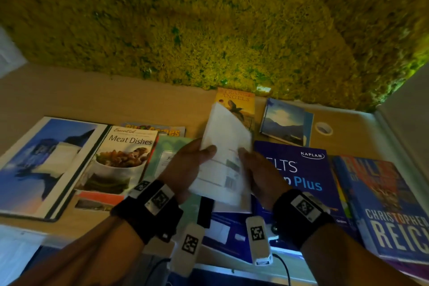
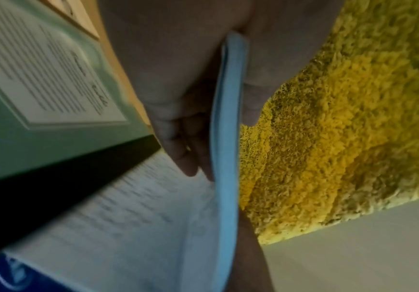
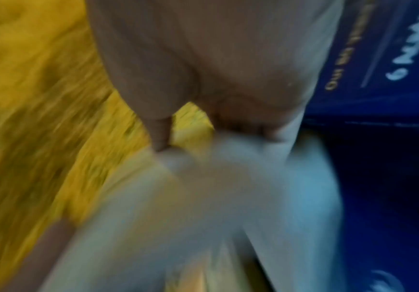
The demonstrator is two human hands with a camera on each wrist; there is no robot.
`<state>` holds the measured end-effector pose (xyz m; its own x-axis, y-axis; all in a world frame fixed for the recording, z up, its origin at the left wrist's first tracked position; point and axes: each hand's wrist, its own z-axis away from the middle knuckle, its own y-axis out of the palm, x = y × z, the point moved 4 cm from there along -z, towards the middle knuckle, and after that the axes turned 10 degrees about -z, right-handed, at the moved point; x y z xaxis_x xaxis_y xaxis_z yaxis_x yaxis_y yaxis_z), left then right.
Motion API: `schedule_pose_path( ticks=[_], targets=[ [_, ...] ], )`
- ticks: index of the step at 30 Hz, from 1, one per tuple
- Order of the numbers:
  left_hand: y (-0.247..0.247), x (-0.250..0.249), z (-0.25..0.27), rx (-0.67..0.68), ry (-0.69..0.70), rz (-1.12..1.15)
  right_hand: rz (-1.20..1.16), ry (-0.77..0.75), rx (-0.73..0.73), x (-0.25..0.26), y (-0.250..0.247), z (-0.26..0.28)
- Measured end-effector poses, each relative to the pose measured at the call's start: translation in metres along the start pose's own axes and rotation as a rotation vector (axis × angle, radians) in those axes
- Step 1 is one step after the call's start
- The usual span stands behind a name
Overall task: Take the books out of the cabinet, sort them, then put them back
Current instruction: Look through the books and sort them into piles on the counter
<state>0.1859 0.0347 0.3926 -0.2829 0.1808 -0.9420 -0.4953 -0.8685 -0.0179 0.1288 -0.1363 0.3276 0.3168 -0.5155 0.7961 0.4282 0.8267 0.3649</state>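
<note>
Both hands hold one thin white paperback booklet (image 1: pixel 224 165) tilted up above the pale wooden tabletop (image 1: pixel 69 100). The left hand (image 1: pixel 185 167) grips its left edge, thumb on the top face and fingers underneath; the left wrist view shows that thumb and the fingers (image 2: pixel 178 138) pinching the light blue edge of the booklet (image 2: pixel 224 158). The right hand (image 1: pixel 260 174) grasps the right edge with its thumb laid on the cover (the right wrist view is too blurred to add more). Left of the left hand lie a pale green book (image 1: pixel 167 153), a white "Meat Dishes" cookbook (image 1: pixel 123 155) and, further out, a large blue-and-white picture book (image 1: pixel 46 162). Under and right of the right hand lies a dark blue Kaplan IELTS book (image 1: pixel 306 174), with a blue Christopher Reich novel (image 1: pixel 390 211) beyond it. Past the fingertips, an orange "Angels" paperback (image 1: pixel 239 102) and a small landscape-cover book (image 1: pixel 283 121) lie near the yellow-green moss wall (image 1: pixel 209 18).
</note>
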Motion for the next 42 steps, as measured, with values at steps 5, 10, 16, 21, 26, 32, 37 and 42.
schedule_pose_path(
  ticks=[5, 10, 16, 21, 26, 32, 37, 42],
  targets=[
    [0.001, 0.006, -0.013, -0.023, 0.109, -0.207, -0.104, -0.106, -0.056, 0.034, -0.014, 0.015],
    [0.002, 0.008, 0.005, 0.176, 0.469, -0.686, -0.107, -0.181, -0.106, 0.063, -0.015, 0.017],
    [-0.005, 0.012, 0.002, -0.038, 0.672, -0.94, -0.226, -0.048, 0.034, 0.062, 0.005, 0.012],
    [-0.059, 0.027, -0.009, -0.234, 0.168, -0.382, 0.02, -0.109, 0.049, 0.052, 0.009, 0.009],
    [-0.061, 0.046, -0.011, -0.14, 0.036, 0.521, 0.117, 0.022, -0.016, 0.02, 0.012, 0.007],
    [-0.06, 0.052, 0.007, 0.008, 0.009, 0.483, -0.069, 0.038, 0.111, -0.006, 0.062, -0.009],
    [-0.116, 0.058, 0.017, -0.173, -0.059, 0.444, -0.088, 0.03, 0.145, -0.006, 0.086, -0.028],
    [-0.149, 0.07, 0.023, -0.128, -0.116, 0.239, 0.02, 0.057, 0.092, -0.027, 0.098, -0.04]
  ],
)
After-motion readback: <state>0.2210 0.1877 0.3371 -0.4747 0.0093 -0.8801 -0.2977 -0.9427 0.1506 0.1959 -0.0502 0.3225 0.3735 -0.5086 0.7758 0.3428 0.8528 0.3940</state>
